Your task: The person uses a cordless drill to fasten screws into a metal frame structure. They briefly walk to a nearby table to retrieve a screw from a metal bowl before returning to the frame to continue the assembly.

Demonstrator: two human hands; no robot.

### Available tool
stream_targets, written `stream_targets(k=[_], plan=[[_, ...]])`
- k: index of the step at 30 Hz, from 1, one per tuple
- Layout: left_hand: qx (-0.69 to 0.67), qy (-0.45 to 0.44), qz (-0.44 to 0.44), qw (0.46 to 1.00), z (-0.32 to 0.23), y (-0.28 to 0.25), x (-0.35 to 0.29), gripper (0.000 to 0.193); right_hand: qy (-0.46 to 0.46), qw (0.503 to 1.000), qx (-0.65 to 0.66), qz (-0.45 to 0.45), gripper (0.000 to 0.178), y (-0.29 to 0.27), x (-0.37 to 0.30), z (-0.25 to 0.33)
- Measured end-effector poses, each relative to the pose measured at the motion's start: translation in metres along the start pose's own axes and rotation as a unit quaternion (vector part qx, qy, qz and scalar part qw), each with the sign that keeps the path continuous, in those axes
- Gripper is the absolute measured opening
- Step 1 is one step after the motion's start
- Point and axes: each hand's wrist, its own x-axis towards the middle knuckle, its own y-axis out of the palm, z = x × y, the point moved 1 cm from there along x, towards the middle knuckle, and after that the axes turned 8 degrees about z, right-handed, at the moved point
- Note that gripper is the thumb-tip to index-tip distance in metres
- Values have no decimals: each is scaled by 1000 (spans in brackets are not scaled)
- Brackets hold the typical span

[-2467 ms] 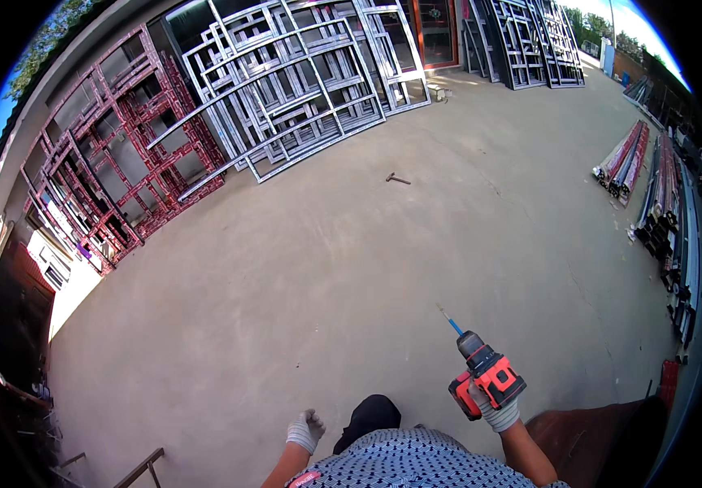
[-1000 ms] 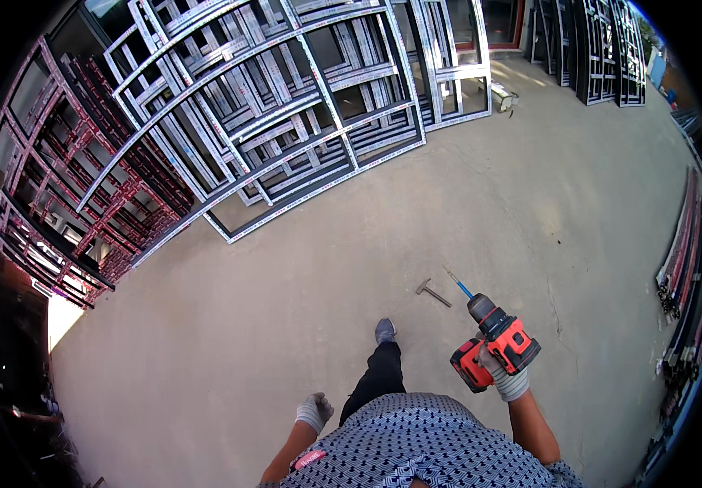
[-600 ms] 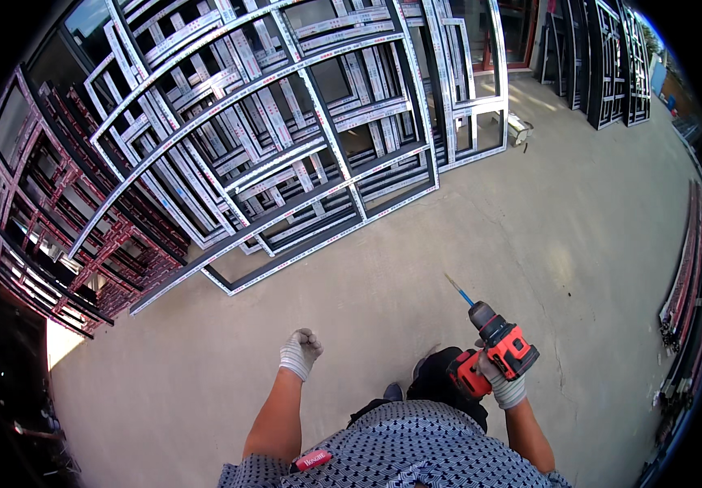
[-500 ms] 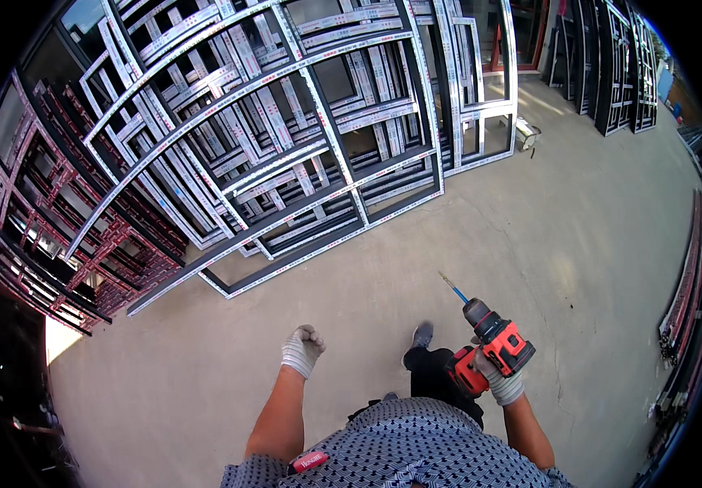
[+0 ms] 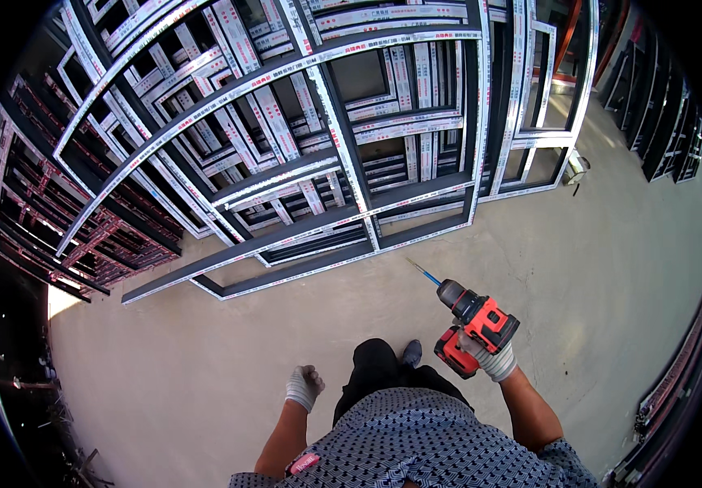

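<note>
White knit gloves; patterned blue short-sleeved shirt; dark trousers.

Bare concrete floor (image 5: 611, 268) under me, sunlit. Grey window frames (image 5: 351, 154) stacked leaning just ahead of my hands, reddish frames (image 5: 66, 236) to my left, more dark frames (image 5: 668, 122) far right.

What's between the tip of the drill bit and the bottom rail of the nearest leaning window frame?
Only bare concrete floor, in the head view. The drill sits in the right hand.
</note>
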Motion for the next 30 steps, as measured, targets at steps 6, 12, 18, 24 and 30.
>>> stream_targets(k=[6,12,18,24,30], plan=[[57,9,-5,998,-56,121,82,19,34,998,1,44,21,-27,104,-32],[129,4,21,991,-128,228,204,22,41,996,-42,62,19,-57,211,-44],[216,76,5,973,-170,320,258,24,119,983,93,102,25,-78,283,-78],[191,122,-36,973,-171,344,311,33,133,964,126,194,27,-96,356,-133],[174,185,-96,962,-149,369,366,33,67,964,52,250,32,-115,411,-232]])
